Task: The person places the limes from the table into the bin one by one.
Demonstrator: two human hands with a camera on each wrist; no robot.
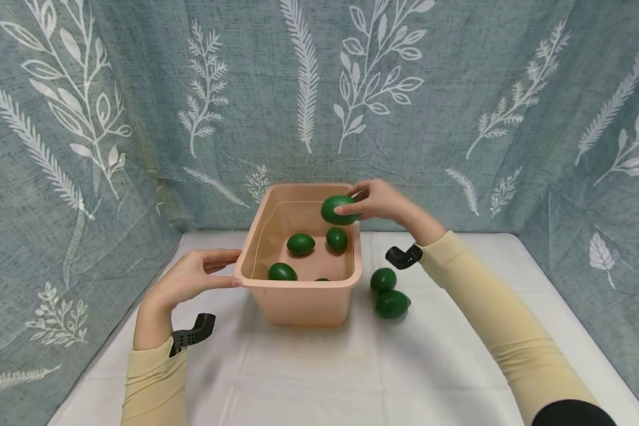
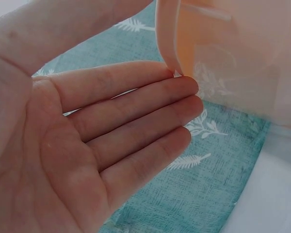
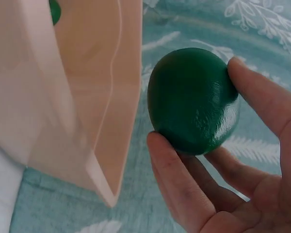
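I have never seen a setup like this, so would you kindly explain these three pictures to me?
No robot here: this is a person working bare-handed. The wide picture comes from a camera worn on the head; the close ones come from a camera on each wrist. On the white surface stands a peach bin with four green fruits visible inside, one mostly hidden; two more green fruits lie to its right. The left hand touches the bin's rim, and the right hand pinches another fruit near the bin's right rim.

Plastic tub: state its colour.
Peach-pink; the plastic tub shows best in the head view.
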